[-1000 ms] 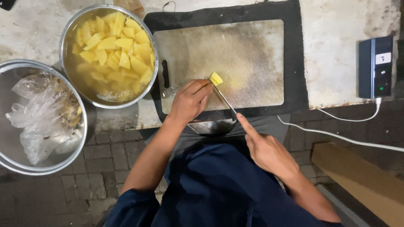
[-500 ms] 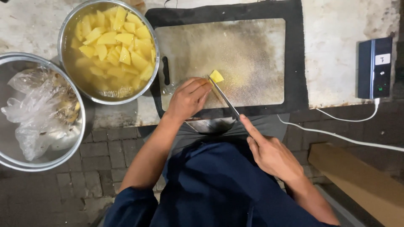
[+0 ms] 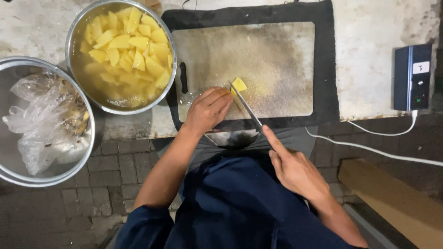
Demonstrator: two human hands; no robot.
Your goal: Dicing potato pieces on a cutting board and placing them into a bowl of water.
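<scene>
Head view looks straight down on a person cutting potato at a worn, pale cutting board (image 3: pixel 277 55) that lies on a dark mat (image 3: pixel 327 69).

At about the board's six o'clock edge, the left hand (image 3: pixel 207 110) rests with its fingers curled together, the fingertips pressed against a small yellow potato piece (image 3: pixel 239 85) to steady it. The right hand (image 3: pixel 295 170) sits lower, toward five o'clock, closed around the handle of a knife (image 3: pixel 247 108), with the index finger stretched out along the spine. The blade runs up toward eleven o'clock and its tip meets the potato piece just beside the left fingertips.

At ten o'clock from the board stands a metal bowl (image 3: pixel 74 32) of water, already well filled with yellow potato chunks (image 3: pixel 124 46). Farther out at eight o'clock a second metal bowl (image 3: pixel 87 133) holds a crumpled clear plastic bag (image 3: pixel 32 124) with what look like peelings.

Judging by the scene, most of the cutting looks done: the bowl is nearly full and only this one small piece shows on the board. No whole potatoes are in sight. A dark box (image 3: pixel 412 76) with a white cable (image 3: pixel 369 147) sits at three o'clock.
</scene>
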